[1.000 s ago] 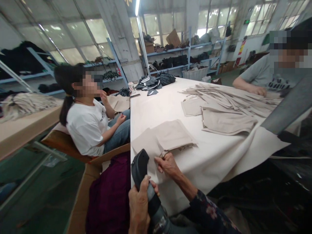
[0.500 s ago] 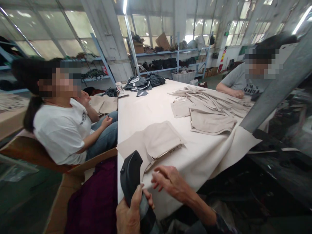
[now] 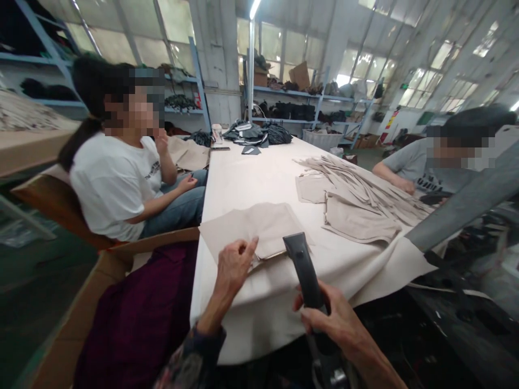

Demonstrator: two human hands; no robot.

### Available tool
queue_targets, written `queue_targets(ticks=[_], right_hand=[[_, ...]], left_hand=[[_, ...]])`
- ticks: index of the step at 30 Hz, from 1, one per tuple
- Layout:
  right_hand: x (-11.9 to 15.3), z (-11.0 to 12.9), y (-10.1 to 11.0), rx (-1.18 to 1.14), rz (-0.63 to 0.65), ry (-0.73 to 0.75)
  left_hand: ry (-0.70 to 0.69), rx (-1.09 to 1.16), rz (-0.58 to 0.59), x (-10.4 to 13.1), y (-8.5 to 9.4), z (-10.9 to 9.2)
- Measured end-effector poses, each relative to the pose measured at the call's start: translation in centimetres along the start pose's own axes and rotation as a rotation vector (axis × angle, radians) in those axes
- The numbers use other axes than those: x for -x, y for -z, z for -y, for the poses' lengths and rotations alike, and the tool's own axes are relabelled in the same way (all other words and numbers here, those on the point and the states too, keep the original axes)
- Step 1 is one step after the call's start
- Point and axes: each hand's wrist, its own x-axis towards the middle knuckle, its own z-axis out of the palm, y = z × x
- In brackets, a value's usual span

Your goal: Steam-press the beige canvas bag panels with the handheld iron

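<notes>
the right hand (image 3: 337, 320) now grips the black tool (image 3: 305, 270), freeing the left hand (image 3: 232, 270) over the beige cloth (image 3: 278, 227); its hold is unclear.

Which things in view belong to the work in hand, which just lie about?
Likely in the work:
black tool, in right hand
near beige panels, at left hand
beige strips, perhaps

Probably just lying about:
purple cloth in cardboard box
dark pieces at table's far end

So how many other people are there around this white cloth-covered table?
2: a person in a white T-shirt left of the table, and a person in a grey T-shirt beyond its right edge. Others may be out of view.
</notes>
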Motion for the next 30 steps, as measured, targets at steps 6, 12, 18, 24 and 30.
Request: queue_targets(ticks=[6, 12, 18, 24, 30], right_hand=[[1.3, -1.8, 0.5, 0.019, 0.047, -0.067], [1.7, -0.3, 0.1, 0.139, 0.095, -0.129], [1.0, 0.1, -1.1, 0.181, 0.207, -0.18], [0.2, -1.1, -2.8, 0.176, 0.238, -0.151], [-2.6, -0.2, -4.2, 0.086, 0.252, -0.152]], left_hand=[[0.051, -0.062, 0.037, -6.9, -1.0, 4.5], [0.089, 0.319, 0.12, -4.6, -0.7, 7.3], [0.156, 0.648, 0.103, -2.5, -0.5, 8.4], [0.199, 0.887, 0.137, -2.0, -0.3, 7.9], [0.144, 0.944, 0.262, -1.4, 0.1, 7.1]])
